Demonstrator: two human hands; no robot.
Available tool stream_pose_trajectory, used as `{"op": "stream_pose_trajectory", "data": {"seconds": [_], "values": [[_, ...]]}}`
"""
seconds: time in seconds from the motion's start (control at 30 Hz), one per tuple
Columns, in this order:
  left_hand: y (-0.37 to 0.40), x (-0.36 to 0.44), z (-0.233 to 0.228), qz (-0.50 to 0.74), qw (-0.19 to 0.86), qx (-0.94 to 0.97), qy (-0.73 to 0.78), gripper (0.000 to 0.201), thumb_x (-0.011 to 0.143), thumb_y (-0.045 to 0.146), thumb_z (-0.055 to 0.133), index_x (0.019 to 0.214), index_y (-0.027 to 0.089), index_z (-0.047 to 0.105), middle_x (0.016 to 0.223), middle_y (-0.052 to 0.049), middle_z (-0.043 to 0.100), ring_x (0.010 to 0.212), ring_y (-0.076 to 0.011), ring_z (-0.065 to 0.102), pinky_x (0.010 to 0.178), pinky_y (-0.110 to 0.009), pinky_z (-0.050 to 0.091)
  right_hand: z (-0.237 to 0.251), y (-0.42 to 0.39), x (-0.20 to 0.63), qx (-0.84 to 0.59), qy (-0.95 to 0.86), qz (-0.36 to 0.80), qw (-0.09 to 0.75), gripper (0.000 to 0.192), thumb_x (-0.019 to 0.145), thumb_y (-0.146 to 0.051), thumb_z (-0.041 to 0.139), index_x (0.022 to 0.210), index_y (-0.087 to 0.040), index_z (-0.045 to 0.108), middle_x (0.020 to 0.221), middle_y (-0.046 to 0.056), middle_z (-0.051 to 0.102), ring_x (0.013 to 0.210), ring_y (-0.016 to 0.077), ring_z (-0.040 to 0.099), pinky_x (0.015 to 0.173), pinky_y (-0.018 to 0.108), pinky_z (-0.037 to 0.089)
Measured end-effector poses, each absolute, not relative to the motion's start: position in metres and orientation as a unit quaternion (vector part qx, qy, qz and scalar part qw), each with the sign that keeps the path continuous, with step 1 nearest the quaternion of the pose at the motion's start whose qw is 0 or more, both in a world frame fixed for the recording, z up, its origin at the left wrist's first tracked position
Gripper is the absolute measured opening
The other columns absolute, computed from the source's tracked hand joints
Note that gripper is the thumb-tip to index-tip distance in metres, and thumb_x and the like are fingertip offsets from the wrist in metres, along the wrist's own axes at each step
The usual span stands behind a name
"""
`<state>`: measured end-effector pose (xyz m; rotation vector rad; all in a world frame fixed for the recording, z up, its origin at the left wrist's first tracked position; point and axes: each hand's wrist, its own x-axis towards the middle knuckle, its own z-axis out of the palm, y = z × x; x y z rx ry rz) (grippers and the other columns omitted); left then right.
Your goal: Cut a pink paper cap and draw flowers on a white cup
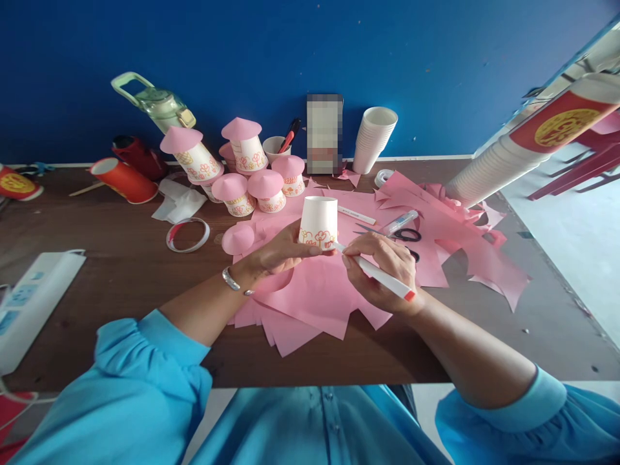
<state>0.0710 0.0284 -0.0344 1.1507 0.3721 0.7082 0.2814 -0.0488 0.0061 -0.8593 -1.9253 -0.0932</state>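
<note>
A white paper cup (319,216) is held in my left hand (283,248), with my thumb along its lower side. Red and yellow flower drawings run round the cup's lower part. My right hand (382,268) grips a white marker pen (385,279) with a red end, and its tip meets the cup's lower right side. Beneath both hands lie overlapping pink paper sheets (310,297). A small pink paper cone (238,239) rests left of the cup. Behind my left hand stand several decorated cups with pink cone tops (265,185).
Scissors (407,235), a second marker (357,215) and a clear tube (401,223) lie on the paper. A tape roll (188,235) is at left, near a power strip (39,303). Stacked white cups (372,139) and a phone (324,135) stand by the blue wall. Pink scraps (498,261) spread right.
</note>
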Motion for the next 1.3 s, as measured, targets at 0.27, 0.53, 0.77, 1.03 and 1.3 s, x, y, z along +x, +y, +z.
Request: {"op": "stream_pose_trajectory", "data": {"seconds": [0.27, 0.53, 0.77, 1.03, 1.3], "values": [[0.027, 0.072, -0.03, 0.318, 0.765, 0.527, 0.19, 0.039, 0.08, 0.035, 0.092, 0.112, 0.022, 0.073, 0.114, -0.008, 0.078, 0.111, -0.0251, 0.074, 0.098, -0.04, 0.061, 0.006, -0.049, 0.281, -0.35, -0.796, -0.026, 0.494, 0.02, 0.093, -0.006, 0.061, 0.097, -0.026, 0.058, 0.077, -0.003, 0.071, 0.062, 0.0137, 0.067, 0.057, 0.028, 0.054], [0.022, 0.073, -0.02, 0.333, 0.763, 0.516, 0.202, 0.039, 0.074, 0.04, 0.097, 0.103, 0.024, 0.076, 0.107, -0.005, 0.076, 0.103, -0.0236, 0.074, 0.097, -0.04, 0.062, 0.008, -0.05, 0.281, -0.339, -0.793, -0.025, 0.506, 0.023, 0.089, -0.004, 0.061, 0.096, -0.026, 0.06, 0.075, -0.004, 0.07, 0.062, 0.0141, 0.068, 0.058, 0.027, 0.055], [0.026, 0.072, -0.026, 0.324, 0.772, 0.508, 0.202, 0.039, 0.08, 0.028, 0.091, 0.114, 0.022, 0.072, 0.108, -0.006, 0.077, 0.104, -0.0222, 0.073, 0.095, -0.038, 0.06, 0.007, -0.05, 0.28, -0.332, -0.796, -0.023, 0.506, 0.022, 0.09, -0.004, 0.06, 0.096, -0.026, 0.06, 0.076, -0.003, 0.071, 0.061, 0.0135, 0.068, 0.057, 0.026, 0.056], [0.026, 0.071, -0.028, 0.321, 0.765, 0.525, 0.191, 0.035, 0.084, 0.026, 0.088, 0.114, 0.022, 0.072, 0.11, -0.006, 0.078, 0.104, -0.0216, 0.074, 0.091, -0.036, 0.059, 0.007, -0.05, 0.28, -0.326, -0.802, -0.024, 0.5, 0.025, 0.09, -0.003, 0.062, 0.1, -0.025, 0.058, 0.078, -0.002, 0.071, 0.063, 0.014, 0.068, 0.058, 0.027, 0.057], [0.028, 0.073, -0.03, 0.312, 0.773, 0.517, 0.194, 0.035, 0.082, 0.026, 0.09, 0.111, 0.021, 0.071, 0.105, -0.004, 0.077, 0.099, -0.0184, 0.073, 0.088, -0.032, 0.059, 0.007, -0.05, 0.28, -0.327, -0.799, -0.027, 0.503, 0.024, 0.091, -0.002, 0.062, 0.1, -0.025, 0.058, 0.078, -0.002, 0.07, 0.063, 0.0136, 0.067, 0.059, 0.026, 0.057]]}}
